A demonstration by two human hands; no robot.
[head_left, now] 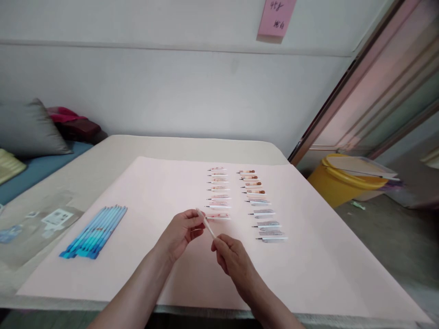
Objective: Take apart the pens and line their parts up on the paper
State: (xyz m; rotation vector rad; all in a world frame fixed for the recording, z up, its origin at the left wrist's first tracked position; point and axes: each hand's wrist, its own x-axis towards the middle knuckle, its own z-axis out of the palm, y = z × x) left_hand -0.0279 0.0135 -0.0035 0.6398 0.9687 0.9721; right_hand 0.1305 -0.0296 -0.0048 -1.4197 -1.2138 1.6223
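Note:
Between my hands is a thin whitish pen-like stick (pixel 208 227), tilted. The thumb and fingers of my left hand (pixel 183 232) close on its upper end. My right hand (pixel 235 258) grips the lower end, its fingers curled around it. Just beyond my hands, a column of pen refills (pixel 218 197) with dark tips and pinkish patterned slips lies on the pale pink sheet (pixel 164 187). To its right runs a second column of refills (pixel 267 224), with brown-and-tan slips at the far end and greyish ones nearer.
Several blue pens (pixel 99 228) lie side by side at the left. Beyond them is a clear plastic bag (pixel 37 228) with a white label. A yellow bin (pixel 339 180) stands on the floor at right. A cushion (pixel 29 128) rests at the far left. The wall bears a pink note (pixel 276 18).

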